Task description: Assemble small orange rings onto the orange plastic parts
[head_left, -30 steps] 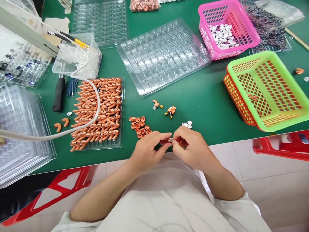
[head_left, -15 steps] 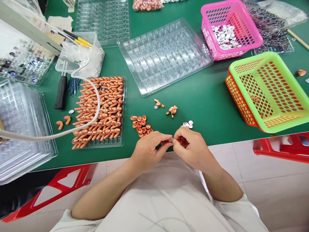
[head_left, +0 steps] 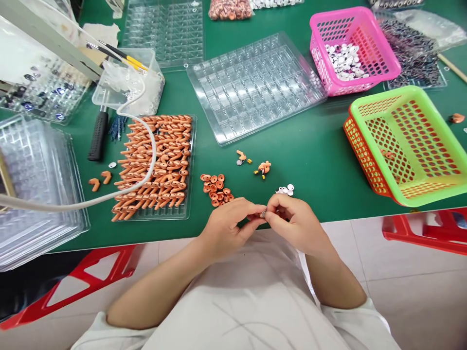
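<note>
Near the table's front edge, my left hand and my right hand meet fingertip to fingertip. Both pinch a small silvery part, mostly covered by the fingers; its exact kind is hard to make out. Just beyond my left hand lies a cluster of copper-coloured earbud shell caps. A few white oval pieces lie beyond my right hand. Farther in are an orange earbud housing with a round disc and a yellow bit, and another small orange assembly with yellow bits.
Left stands a clear tray of orange earbud stems, crossed by a white cable. A black-handled tool lies beyond it. An empty-celled clear tray sits mid-table. Pink and green baskets stand right; red stools are below.
The view has shifted slightly, so the table items appear a little to the right. My hands stay together on the small part, with only slight finger movement.
</note>
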Motion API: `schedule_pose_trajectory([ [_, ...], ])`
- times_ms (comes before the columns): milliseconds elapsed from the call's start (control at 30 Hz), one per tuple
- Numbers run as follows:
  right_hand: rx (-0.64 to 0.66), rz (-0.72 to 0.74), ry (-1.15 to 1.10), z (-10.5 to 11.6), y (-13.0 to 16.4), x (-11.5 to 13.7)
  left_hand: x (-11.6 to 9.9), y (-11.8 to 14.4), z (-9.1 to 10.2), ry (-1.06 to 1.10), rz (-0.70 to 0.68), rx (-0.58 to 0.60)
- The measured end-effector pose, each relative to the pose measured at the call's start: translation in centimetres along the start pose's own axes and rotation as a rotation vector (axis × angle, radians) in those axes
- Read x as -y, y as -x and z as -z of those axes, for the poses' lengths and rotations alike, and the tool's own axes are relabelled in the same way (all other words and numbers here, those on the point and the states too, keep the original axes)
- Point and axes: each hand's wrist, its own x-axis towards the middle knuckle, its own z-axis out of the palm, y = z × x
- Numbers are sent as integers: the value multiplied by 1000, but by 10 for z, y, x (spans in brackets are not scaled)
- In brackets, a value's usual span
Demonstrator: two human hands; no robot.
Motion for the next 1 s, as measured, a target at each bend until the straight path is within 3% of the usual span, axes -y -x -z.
schedule_pose_trajectory([
  [233,229,70,-548,9,-4,-16,-13,-11,4,121,-25,20],
  [433,351,108,-793,7,-8,-23,-22,-16,4,140,-132,-37],
  [1000,371,75,-868,-1,-9,-28,-24,-10,6,139,-81,-8],
])
